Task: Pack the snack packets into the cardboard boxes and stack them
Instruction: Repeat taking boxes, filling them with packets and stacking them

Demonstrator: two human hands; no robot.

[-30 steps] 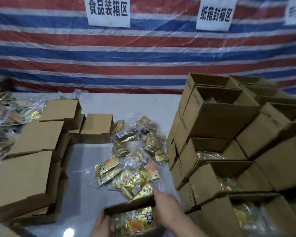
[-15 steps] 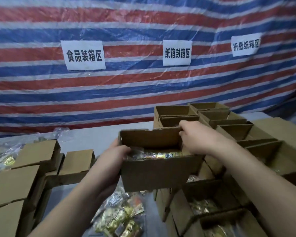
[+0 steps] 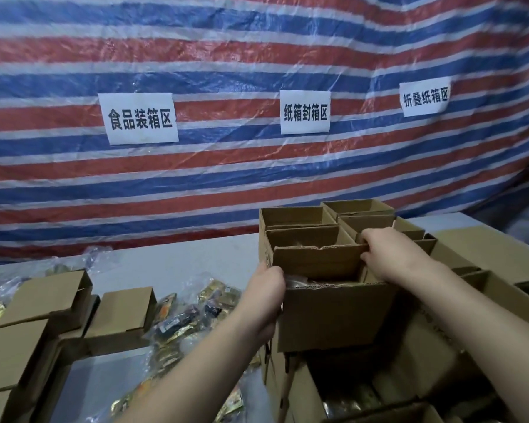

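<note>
Stacking was the step in hand: the left hand [image 3: 264,293] and right hand [image 3: 388,254] each kept a closed grip on the filled box [image 3: 333,315], atop the stack [image 3: 364,389]. Next, seat it squarely, then release.

matt brown corrugated cardboard boxes [image 3: 333,315], glossy crinkled plastic snack packets [image 3: 177,325], woven plastic striped tarp [image 3: 226,178], paper signs [image 3: 139,119]
</note>
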